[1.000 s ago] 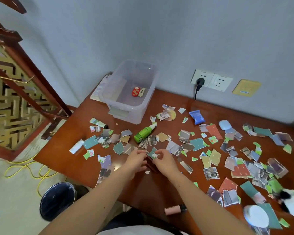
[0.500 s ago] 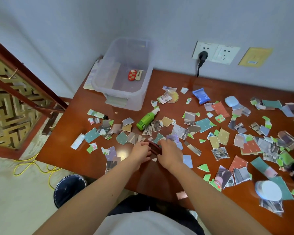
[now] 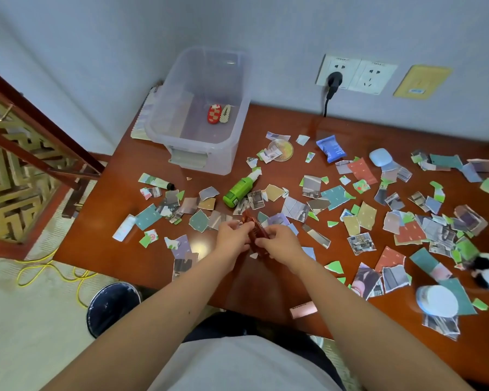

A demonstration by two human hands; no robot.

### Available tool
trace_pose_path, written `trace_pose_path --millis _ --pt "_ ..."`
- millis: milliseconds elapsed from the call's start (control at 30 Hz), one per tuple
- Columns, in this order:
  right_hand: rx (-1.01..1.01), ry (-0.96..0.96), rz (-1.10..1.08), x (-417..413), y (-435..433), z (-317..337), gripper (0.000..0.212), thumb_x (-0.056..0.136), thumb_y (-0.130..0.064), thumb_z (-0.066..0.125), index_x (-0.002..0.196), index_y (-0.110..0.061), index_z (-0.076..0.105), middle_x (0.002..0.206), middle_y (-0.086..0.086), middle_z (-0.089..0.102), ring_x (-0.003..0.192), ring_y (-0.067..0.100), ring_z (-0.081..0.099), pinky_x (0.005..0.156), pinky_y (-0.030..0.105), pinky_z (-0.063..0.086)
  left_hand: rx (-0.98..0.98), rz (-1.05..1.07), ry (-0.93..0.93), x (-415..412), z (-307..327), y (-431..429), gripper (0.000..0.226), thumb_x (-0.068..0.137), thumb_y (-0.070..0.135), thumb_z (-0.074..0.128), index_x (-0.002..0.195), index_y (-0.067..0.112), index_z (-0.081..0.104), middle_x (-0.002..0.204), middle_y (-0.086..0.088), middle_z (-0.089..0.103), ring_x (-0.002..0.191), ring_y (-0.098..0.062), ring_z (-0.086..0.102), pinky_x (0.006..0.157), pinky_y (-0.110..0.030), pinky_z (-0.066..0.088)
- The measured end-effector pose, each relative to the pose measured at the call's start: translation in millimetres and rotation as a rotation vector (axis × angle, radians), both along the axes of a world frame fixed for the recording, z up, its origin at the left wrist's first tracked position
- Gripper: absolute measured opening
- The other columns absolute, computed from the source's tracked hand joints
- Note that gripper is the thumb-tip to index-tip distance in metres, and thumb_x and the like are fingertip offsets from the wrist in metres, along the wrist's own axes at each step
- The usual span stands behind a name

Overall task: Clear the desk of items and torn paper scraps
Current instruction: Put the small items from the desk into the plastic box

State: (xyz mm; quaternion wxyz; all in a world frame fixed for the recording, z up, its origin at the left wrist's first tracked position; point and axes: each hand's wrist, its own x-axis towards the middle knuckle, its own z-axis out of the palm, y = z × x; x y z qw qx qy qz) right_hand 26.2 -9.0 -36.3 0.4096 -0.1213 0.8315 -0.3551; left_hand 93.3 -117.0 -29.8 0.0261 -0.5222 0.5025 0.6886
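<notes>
Left hand and right hand had raised a dark red item, both pinching it. The bin held only two clips; scraps still littered the tabletop

glossy red-brown wood worktop; matt torn paper scraps; clear smooth plastic bin far left; green plastic spray bottle.

The dark red-brown flat piece is up off the worktop now, tilted, far end poking out past the fingers. A second ago the left hand and right hand were down low over the scraps. Now both pinch it between them.
</notes>
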Motion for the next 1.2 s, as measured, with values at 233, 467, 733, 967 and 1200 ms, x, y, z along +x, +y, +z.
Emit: trace_pose_path --millis 233,467,733,967,1200 --pt "-0.093 -0.14 -0.016 -6 34 28 0.017 0.084 -0.018 0.071 0.079 -0.009 0.057 0.064 0.0 0.053 0.067 0.016 0.06 0.061 0.027 0.047 -0.077 -0.087 0.047 -23 10 34 0.02 0.087 0.018 0.067 0.103 0.006 0.06 0.092 -0.013 0.065 0.078 -0.022 0.062 0.072 -0.035 0.052" --pt "-0.061 -0.166 0.188 -9 95 28 0.023 0.074 -0.02 0.08 0.094 -0.02 0.069 0.078 0.0 0.067 0.073 0.011 0.061 0.072 0.029 0.048 -0.111 0.011 0.066 -25 15 87 0.01 0.089 0.01 0.056 0.097 0.015 0.056 0.075 -0.007 0.059 0.065 -0.021 0.056 0.064 -0.033 0.049" --pt "0.122 0.069 0.564 3 142 13 0.062 0.053 -0.067 0.074 0.102 -0.029 0.066 0.09 -0.009 0.062 0.082 0.011 0.06 0.077 0.033 0.053 -0.078 0.115 0.013 2 5 135 0.006 0.09 0.013 0.054 0.094 0.009 0.056 0.065 -0.005 0.052 0.052 -0.017 0.047 0.047 -0.027 0.04" --pt "0.192 0.4 0.817 20 151 3 0.036 0.08 -0.027 0.061 0.116 -0.027 0.063 0.111 0.003 0.057 0.11 0.025 0.049 0.082 0.035 0.046 -0.08 0.216 -0.012 32 -3 159 0.01 0.09 0.016 0.058 0.097 0.011 0.055 0.076 -0.006 0.056 0.062 -0.019 0.052 0.065 -0.036 0.053" --pt "0.198 0.665 0.953 32 160 -7 0.026 0.09 -0.024 0.051 0.115 -0.022 0.059 0.113 0.004 0.053 0.11 0.028 0.048 0.079 0.037 0.043 -0.109 0.31 0.013 51 0 172 0.015 0.088 0.014 0.058 0.1 0.006 0.055 0.074 -0.006 0.055 0.06 -0.018 0.052 0.067 -0.04 0.055"
